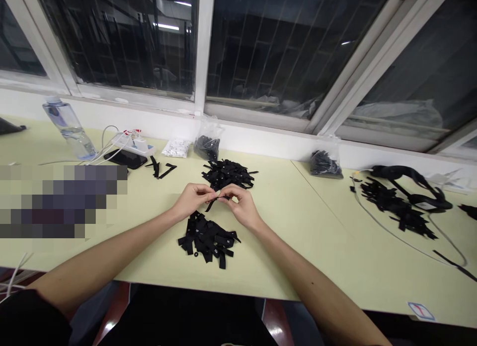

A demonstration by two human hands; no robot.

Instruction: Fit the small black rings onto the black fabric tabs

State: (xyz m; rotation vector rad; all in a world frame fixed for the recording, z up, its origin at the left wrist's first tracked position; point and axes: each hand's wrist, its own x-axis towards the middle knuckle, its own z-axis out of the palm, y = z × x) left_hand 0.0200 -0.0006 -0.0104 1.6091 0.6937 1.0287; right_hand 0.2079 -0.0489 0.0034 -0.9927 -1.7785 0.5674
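Observation:
My left hand [194, 198] and my right hand [241, 205] meet over the pale green table [298, 227], both pinching one small black fabric label [213, 202] between the fingertips. Just below the hands lies a pile of black labels with small white marks [207, 239]. A second, looser heap of black labels [227, 173] sits just beyond the hands.
Two clear bags of black pieces [207, 145] [325, 163] and a bag of white pieces [176, 147] lie by the window wall. A water bottle [69, 126], phone [125, 158] and power strip with cables [136, 142] sit far left. More black labels and straps [400, 204] lie right.

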